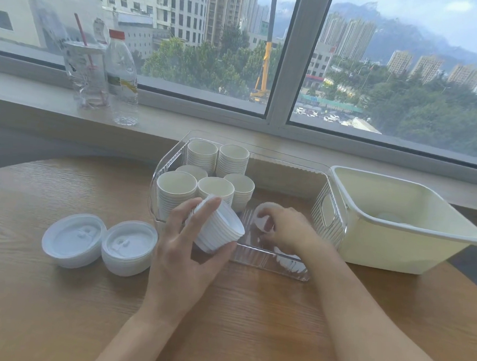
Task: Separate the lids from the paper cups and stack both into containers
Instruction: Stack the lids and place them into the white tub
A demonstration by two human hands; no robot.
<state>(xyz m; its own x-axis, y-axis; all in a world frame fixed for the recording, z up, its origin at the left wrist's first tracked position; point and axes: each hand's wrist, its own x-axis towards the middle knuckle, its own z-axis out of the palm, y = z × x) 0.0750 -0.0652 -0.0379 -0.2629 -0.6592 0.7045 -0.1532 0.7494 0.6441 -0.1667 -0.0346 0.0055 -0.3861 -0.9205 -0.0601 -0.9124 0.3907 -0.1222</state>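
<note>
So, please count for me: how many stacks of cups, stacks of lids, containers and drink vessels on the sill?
Stacks of cups standing in the clear bin: 6
Stack of cups held in the left hand: 1
Stacks of lids on the table: 2
Containers: 2, including the cream tub
Drink vessels on the sill: 2
Total: 13

High-rise room, likely office or break area: wood-grain bench set against a wide window with a long sill, overlooking towers, trees, a crane and hills. Water bottle and a bagged drink cup stand on the sill.
</note>
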